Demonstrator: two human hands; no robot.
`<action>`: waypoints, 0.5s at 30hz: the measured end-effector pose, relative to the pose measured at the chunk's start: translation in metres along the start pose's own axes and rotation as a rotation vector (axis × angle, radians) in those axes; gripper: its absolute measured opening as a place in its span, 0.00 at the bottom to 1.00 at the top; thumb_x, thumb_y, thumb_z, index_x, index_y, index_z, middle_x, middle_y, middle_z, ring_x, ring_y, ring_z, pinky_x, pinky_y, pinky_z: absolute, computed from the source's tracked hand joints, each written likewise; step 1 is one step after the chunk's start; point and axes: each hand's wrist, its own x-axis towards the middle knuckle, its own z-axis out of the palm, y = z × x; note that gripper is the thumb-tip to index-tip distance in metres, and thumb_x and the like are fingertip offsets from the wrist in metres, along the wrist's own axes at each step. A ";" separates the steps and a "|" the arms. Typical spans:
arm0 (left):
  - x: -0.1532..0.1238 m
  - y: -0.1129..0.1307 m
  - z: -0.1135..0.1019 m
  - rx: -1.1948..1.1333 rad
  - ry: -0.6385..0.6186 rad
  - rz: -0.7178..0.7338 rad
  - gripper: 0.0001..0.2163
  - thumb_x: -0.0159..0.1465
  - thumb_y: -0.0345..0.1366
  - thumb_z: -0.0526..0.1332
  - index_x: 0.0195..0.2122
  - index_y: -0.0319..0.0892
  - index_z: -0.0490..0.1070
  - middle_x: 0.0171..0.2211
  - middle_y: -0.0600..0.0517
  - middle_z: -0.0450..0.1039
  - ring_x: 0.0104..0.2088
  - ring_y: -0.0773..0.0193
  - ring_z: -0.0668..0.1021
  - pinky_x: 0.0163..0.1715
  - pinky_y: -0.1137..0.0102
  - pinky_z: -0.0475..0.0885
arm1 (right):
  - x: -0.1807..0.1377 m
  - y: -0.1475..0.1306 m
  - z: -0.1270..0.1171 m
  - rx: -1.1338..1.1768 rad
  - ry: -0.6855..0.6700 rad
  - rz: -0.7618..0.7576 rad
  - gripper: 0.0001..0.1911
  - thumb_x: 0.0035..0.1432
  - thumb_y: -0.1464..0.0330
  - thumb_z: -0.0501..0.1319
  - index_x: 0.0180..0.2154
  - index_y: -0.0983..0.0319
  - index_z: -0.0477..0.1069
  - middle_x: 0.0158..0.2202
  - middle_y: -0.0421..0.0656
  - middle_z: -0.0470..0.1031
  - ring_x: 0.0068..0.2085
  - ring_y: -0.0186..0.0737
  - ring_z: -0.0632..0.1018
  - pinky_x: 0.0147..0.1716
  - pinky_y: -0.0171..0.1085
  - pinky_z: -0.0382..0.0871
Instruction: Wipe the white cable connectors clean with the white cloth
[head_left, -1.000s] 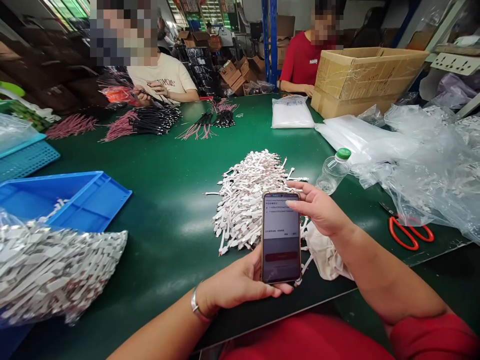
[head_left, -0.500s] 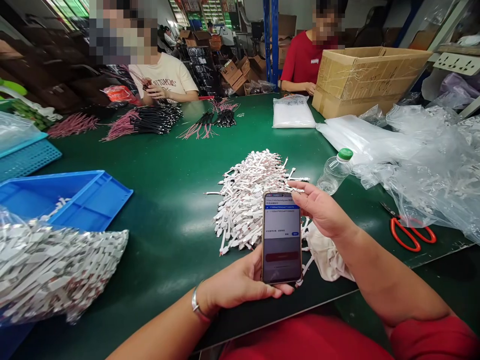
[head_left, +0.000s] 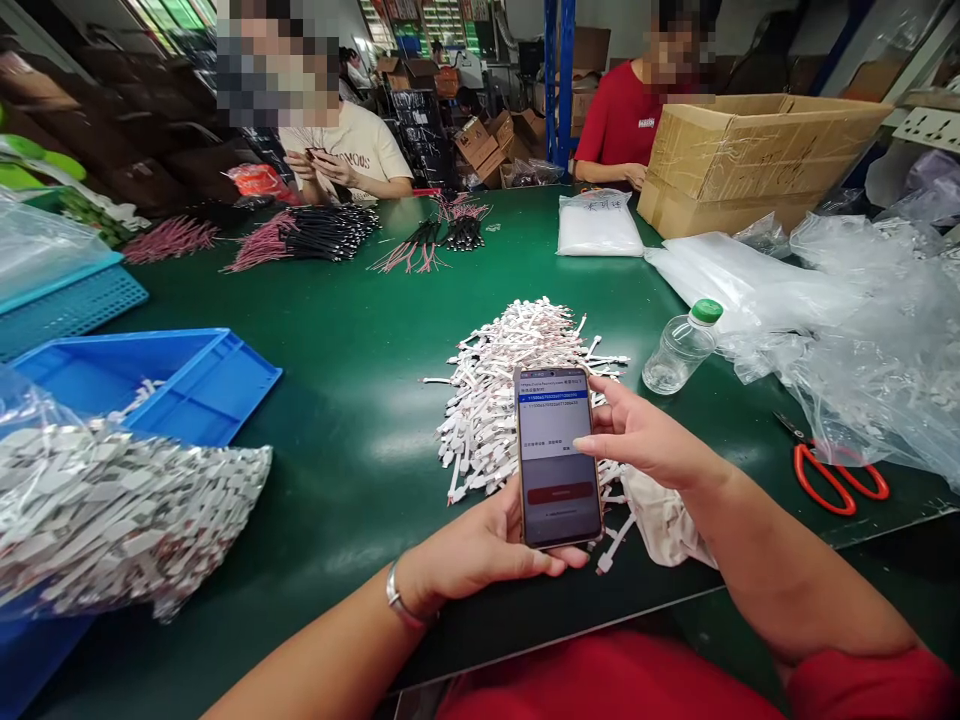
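A smartphone (head_left: 559, 500) with a lit screen is held upright in my left hand (head_left: 487, 545). That hand is closed around its lower part, with the thumb along the bottom edge. My right hand (head_left: 649, 435) is open at the phone's right side. One of its digits reaches over the screen near a pop-up box, and another is stretched out by the upper right edge. Behind the phone spreads a pile of short white cables with connectors (head_left: 487, 420), partly hidden by it. A crumpled cream cloth (head_left: 664, 520) lies under my right wrist.
At right are red-handled scissors (head_left: 825, 485), a green-capped bottle (head_left: 679, 355) and clear plastic bags (head_left: 862, 320). A blue bin (head_left: 217, 375) and a bag of white cables (head_left: 150, 510) stand left. Two people sit across, near black-and-pink wires (head_left: 322, 232) and a cardboard box (head_left: 757, 160).
My right hand has moved from the phone's upper right corner down onto the screen. The phone has shifted slightly up and left, and the camera view has turned a little left.
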 end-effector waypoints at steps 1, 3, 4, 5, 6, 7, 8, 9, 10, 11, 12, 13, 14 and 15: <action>0.000 0.000 0.000 -0.003 -0.003 0.003 0.34 0.56 0.21 0.65 0.61 0.43 0.53 0.54 0.39 0.71 0.45 0.61 0.80 0.43 0.73 0.74 | 0.001 0.002 0.000 -0.017 0.001 -0.004 0.40 0.52 0.69 0.67 0.62 0.56 0.51 0.38 0.43 0.76 0.41 0.41 0.78 0.46 0.45 0.70; 0.001 0.000 0.000 -0.008 -0.007 0.008 0.34 0.56 0.21 0.65 0.61 0.44 0.53 0.54 0.40 0.71 0.44 0.61 0.80 0.43 0.73 0.74 | 0.002 0.004 -0.001 -0.065 0.012 -0.021 0.39 0.52 0.69 0.67 0.61 0.56 0.52 0.38 0.43 0.76 0.42 0.42 0.78 0.47 0.48 0.70; 0.001 -0.001 0.000 -0.011 -0.008 0.009 0.34 0.56 0.21 0.65 0.61 0.44 0.52 0.54 0.40 0.71 0.44 0.61 0.80 0.43 0.73 0.74 | 0.002 0.005 -0.002 -0.087 0.017 -0.031 0.38 0.53 0.69 0.67 0.61 0.55 0.52 0.38 0.43 0.76 0.42 0.43 0.78 0.48 0.49 0.70; 0.002 -0.001 0.000 -0.012 -0.008 0.010 0.34 0.56 0.21 0.65 0.61 0.44 0.52 0.53 0.40 0.71 0.44 0.61 0.80 0.43 0.73 0.74 | 0.002 0.006 -0.002 -0.103 0.020 -0.038 0.38 0.53 0.69 0.67 0.61 0.55 0.52 0.38 0.43 0.76 0.42 0.43 0.78 0.48 0.50 0.69; 0.002 -0.001 -0.001 -0.012 -0.008 0.010 0.34 0.56 0.21 0.65 0.61 0.43 0.52 0.53 0.40 0.72 0.44 0.61 0.80 0.43 0.73 0.74 | 0.002 0.006 -0.002 -0.108 0.020 -0.043 0.37 0.53 0.69 0.67 0.61 0.55 0.52 0.38 0.42 0.76 0.43 0.43 0.78 0.49 0.50 0.69; 0.001 -0.002 -0.001 -0.010 -0.007 0.009 0.34 0.56 0.21 0.65 0.61 0.43 0.52 0.53 0.40 0.72 0.44 0.61 0.80 0.43 0.73 0.74 | 0.002 0.006 -0.002 -0.106 0.016 -0.044 0.37 0.53 0.69 0.67 0.61 0.55 0.52 0.38 0.43 0.76 0.43 0.43 0.78 0.49 0.50 0.69; 0.001 -0.002 -0.001 -0.007 -0.004 0.005 0.34 0.56 0.21 0.65 0.61 0.43 0.52 0.53 0.40 0.72 0.44 0.61 0.80 0.44 0.73 0.74 | 0.002 0.005 -0.002 -0.098 0.013 -0.044 0.37 0.53 0.69 0.66 0.61 0.56 0.52 0.39 0.43 0.76 0.43 0.43 0.77 0.49 0.50 0.69; 0.001 -0.002 -0.001 -0.003 -0.001 0.000 0.34 0.56 0.21 0.65 0.61 0.43 0.52 0.53 0.39 0.71 0.45 0.61 0.80 0.44 0.73 0.74 | 0.001 0.004 -0.001 -0.091 0.012 -0.044 0.37 0.54 0.69 0.66 0.61 0.56 0.52 0.39 0.43 0.76 0.44 0.43 0.77 0.50 0.50 0.69; 0.001 -0.002 -0.002 0.001 0.003 -0.006 0.34 0.56 0.21 0.65 0.61 0.43 0.52 0.53 0.39 0.71 0.45 0.61 0.80 0.44 0.72 0.74 | 0.001 0.003 -0.001 -0.087 0.014 -0.044 0.37 0.54 0.68 0.66 0.61 0.56 0.52 0.40 0.44 0.76 0.44 0.43 0.77 0.50 0.49 0.69; 0.000 -0.002 -0.002 0.004 0.007 -0.011 0.34 0.56 0.21 0.66 0.61 0.43 0.52 0.53 0.39 0.72 0.45 0.61 0.80 0.44 0.72 0.74 | 0.001 0.002 0.000 -0.086 0.019 -0.042 0.36 0.55 0.68 0.66 0.61 0.56 0.52 0.41 0.44 0.76 0.45 0.43 0.77 0.50 0.49 0.69; 0.000 -0.002 -0.002 0.007 0.011 -0.015 0.35 0.56 0.22 0.65 0.61 0.43 0.52 0.53 0.39 0.72 0.45 0.61 0.80 0.44 0.72 0.74 | 0.000 0.001 0.000 -0.085 0.025 -0.039 0.36 0.55 0.68 0.65 0.62 0.56 0.52 0.42 0.45 0.76 0.45 0.42 0.77 0.50 0.48 0.69; 0.000 -0.002 -0.002 0.008 0.014 -0.017 0.35 0.56 0.22 0.65 0.62 0.43 0.51 0.52 0.39 0.72 0.45 0.61 0.80 0.45 0.72 0.73 | 0.000 0.001 0.000 -0.082 0.029 -0.036 0.36 0.55 0.67 0.65 0.62 0.57 0.52 0.42 0.45 0.76 0.45 0.42 0.77 0.49 0.48 0.69; -0.001 -0.002 -0.002 0.010 0.015 -0.018 0.35 0.56 0.22 0.65 0.61 0.44 0.51 0.52 0.40 0.72 0.45 0.61 0.80 0.45 0.72 0.73 | 0.000 0.000 0.001 -0.072 0.026 -0.032 0.36 0.55 0.67 0.65 0.62 0.57 0.52 0.42 0.45 0.76 0.44 0.42 0.77 0.49 0.48 0.69; -0.001 -0.002 -0.002 0.013 0.014 -0.018 0.34 0.56 0.22 0.66 0.61 0.43 0.52 0.52 0.40 0.72 0.45 0.61 0.80 0.45 0.71 0.73 | 0.000 0.000 0.001 -0.058 0.020 -0.029 0.35 0.56 0.66 0.65 0.61 0.57 0.52 0.41 0.45 0.76 0.44 0.42 0.77 0.48 0.47 0.70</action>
